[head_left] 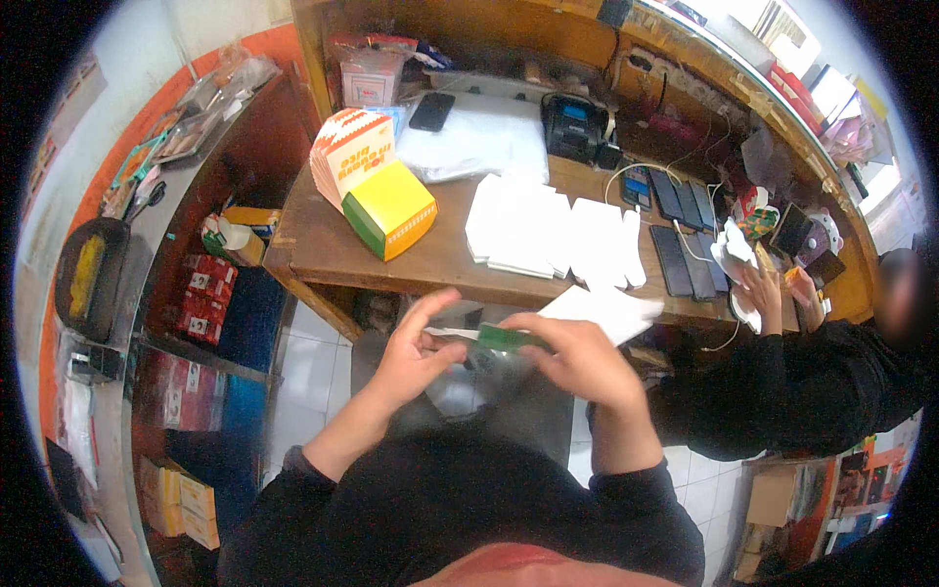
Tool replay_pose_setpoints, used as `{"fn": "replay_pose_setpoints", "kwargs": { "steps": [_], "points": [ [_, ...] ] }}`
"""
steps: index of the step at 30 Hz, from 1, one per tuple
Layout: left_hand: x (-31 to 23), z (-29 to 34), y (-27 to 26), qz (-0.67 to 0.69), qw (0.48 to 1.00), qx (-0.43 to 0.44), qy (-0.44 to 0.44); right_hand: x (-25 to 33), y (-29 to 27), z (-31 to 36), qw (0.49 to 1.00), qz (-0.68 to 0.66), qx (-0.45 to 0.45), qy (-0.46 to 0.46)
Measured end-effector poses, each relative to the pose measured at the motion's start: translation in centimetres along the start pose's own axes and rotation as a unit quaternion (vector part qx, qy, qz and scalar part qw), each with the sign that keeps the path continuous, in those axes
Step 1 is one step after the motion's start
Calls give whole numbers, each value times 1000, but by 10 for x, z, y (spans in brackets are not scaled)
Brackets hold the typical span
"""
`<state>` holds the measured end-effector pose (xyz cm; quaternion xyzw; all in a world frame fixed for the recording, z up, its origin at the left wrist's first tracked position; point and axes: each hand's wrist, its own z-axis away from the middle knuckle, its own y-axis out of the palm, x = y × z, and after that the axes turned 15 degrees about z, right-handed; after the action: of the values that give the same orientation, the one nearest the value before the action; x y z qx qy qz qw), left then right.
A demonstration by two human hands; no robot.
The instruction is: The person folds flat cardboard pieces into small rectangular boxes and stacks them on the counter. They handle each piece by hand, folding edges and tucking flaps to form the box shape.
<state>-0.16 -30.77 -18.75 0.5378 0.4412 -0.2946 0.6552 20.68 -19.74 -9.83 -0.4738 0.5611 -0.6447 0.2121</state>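
Observation:
Over my lap, in front of the table's edge, my right hand (587,357) pinches a small green carton piece (502,338) between thumb and fingers. A thin white edge of it points toward my left hand (416,352). That hand has its thumb and index finger spread apart around the white edge; whether it touches is hard to see. Beyond my right hand, a white sheet of card (611,311) juts over the table edge. Flat white box blanks (518,223) lie in stacks behind it. A folded yellow and green carton (391,205) stands on the table, against upright printed cartons (347,157).
Plastic sleeves (479,137), a dark phone (432,112) and a black device (575,127) are at the table's back. Several phones (675,259) with cables lie to the right. A co-worker's hands (768,293) handle white pieces there. A shelf (147,333) stands left.

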Motion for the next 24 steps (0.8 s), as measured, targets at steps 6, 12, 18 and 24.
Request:
{"fn": "replay_pose_setpoints", "kwargs": {
  "steps": [6,12,18,24],
  "points": [
    [11,7,9,-74,994,-69,-32,11,58,-3,991,28,-119,47],
    [9,16,7,-127,989,-53,-44,28,56,3,994,13,-78,72],
    [-29,22,15,-168,978,-16,-120,26,56,11,972,8,-220,-83],
    [-38,16,5,-158,947,172,-222,13,86,9,963,-17,-243,-117]
  ]
}}
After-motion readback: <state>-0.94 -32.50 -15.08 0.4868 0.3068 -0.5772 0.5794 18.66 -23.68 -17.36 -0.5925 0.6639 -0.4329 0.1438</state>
